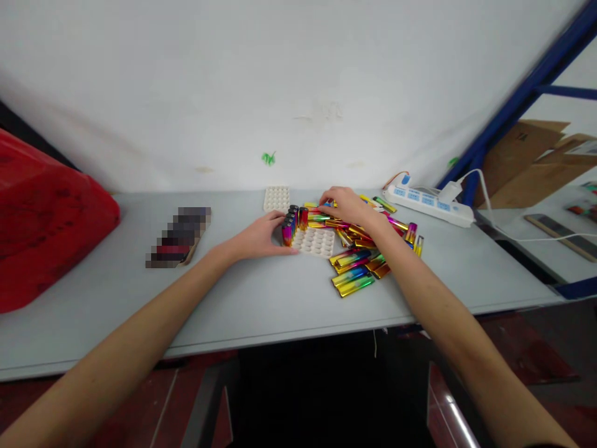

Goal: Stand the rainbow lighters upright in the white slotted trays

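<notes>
My left hand rests at the left edge of a white tray with round hollows, its thumb and fingers spread around the standing lighters. Several shiny multicoloured lighters stand upright in the tray's left part. One more upright lighter is a little to their right. Over the back of a loose pile of metallic lighters is my right hand, fingers bent down onto it; what its fingertips hold, if anything, is too small to tell. A second white tray lies near the wall with nothing in it.
A phone, partly pixelated, lies on the grey table at left. Beyond it is a red bag. A white power strip with cables is at back right, near a blue frame and cardboard boxes.
</notes>
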Tool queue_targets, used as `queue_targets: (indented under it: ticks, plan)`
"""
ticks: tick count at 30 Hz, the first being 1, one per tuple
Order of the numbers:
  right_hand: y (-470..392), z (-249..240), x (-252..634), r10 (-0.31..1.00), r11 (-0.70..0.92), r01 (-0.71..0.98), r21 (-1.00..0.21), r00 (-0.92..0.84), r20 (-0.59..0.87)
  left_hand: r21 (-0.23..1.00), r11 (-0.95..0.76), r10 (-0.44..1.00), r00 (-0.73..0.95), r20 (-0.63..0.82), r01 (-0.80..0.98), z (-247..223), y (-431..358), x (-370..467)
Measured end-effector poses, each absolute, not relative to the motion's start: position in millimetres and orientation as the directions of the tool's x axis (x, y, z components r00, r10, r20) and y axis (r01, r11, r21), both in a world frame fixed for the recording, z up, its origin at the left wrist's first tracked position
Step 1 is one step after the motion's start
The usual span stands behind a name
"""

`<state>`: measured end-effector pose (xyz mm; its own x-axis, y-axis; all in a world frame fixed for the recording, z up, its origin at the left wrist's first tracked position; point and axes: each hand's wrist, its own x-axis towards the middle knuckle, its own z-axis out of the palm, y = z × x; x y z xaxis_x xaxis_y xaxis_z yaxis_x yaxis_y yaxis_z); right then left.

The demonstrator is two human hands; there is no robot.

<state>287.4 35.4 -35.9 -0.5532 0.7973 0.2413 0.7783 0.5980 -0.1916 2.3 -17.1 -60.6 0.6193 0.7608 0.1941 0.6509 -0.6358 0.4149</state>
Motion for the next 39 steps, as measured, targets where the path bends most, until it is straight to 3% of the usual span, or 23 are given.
queue_targets:
  ticks: [7, 27, 30, 33, 35, 39]
  plan:
    - [16, -38, 291, 0.814, 0.58, 0.769, -0.267, -0.555, 0.17, 0.396, -0.636, 0.761, 0.622, 0.183, 0.662, -59, -19, 2]
    - [7, -35, 272, 0.838, 0.545, 0.824, -0.155, -0.532, 0.119, 0.371, -0.602, 0.793, 0.584, 0.173, 0.708, -47, -21, 3]
    - [7, -36, 273, 0.821, 0.567, 0.809, -0.158, -0.537, 0.196, 0.362, -0.598, 0.797, 0.581, 0.167, 0.715, -47, -20, 2]
    - [10, -37, 277, 0.791, 0.596, 0.756, -0.272, -0.494, 0.36, 0.358, -0.606, 0.791, 0.586, 0.176, 0.71, -47, -19, 2]
    - [13, -36, 279, 0.785, 0.605, 0.674, -0.425, -0.413, 0.462, 0.363, -0.607, 0.79, 0.586, 0.181, 0.707, -48, -19, 1]
    - [16, -34, 275, 0.853, 0.522, 0.277, -0.807, -0.156, 0.498, 0.37, -0.593, 0.801, 0.573, 0.174, 0.715, -49, -20, 1]
